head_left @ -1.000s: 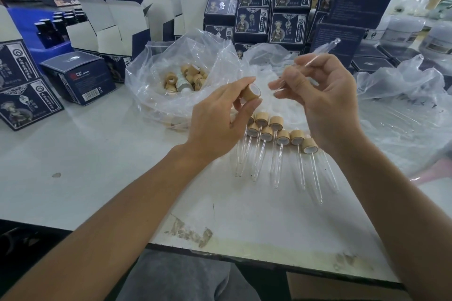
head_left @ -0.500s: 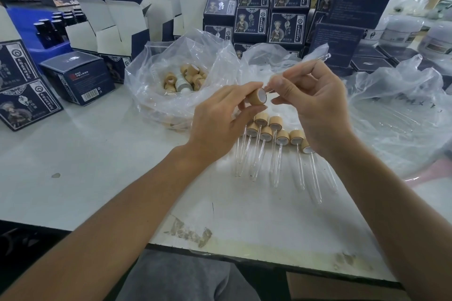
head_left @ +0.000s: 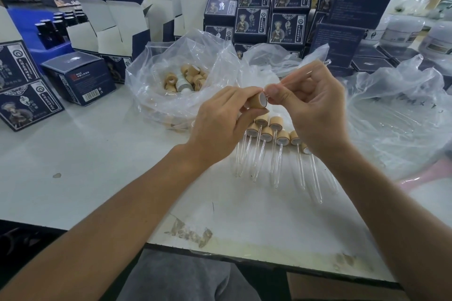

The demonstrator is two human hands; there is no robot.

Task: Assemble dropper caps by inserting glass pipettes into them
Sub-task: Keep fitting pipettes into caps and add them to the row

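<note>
above the counter (head_left: 102, 154), left hand (head_left: 220, 124) pinches wooden cap (head_left: 257, 101), open end facing right; right hand (head_left: 315, 110) pinches glass pipette (head_left: 305, 73), tip at cap mouth. risk imo: off-axis push w/ too much force snaps glass or skids off the rim.

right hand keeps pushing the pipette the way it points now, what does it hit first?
Likely the white open face of the tan wooden dropper cap gripped by the left hand; the right hand pinches the clear glass pipette, whose tip looks about there.

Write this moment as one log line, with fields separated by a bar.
step: insertion | left hand: grips cap | right hand: pinches pipette, end at cap opening | finished droppers: on table
</note>
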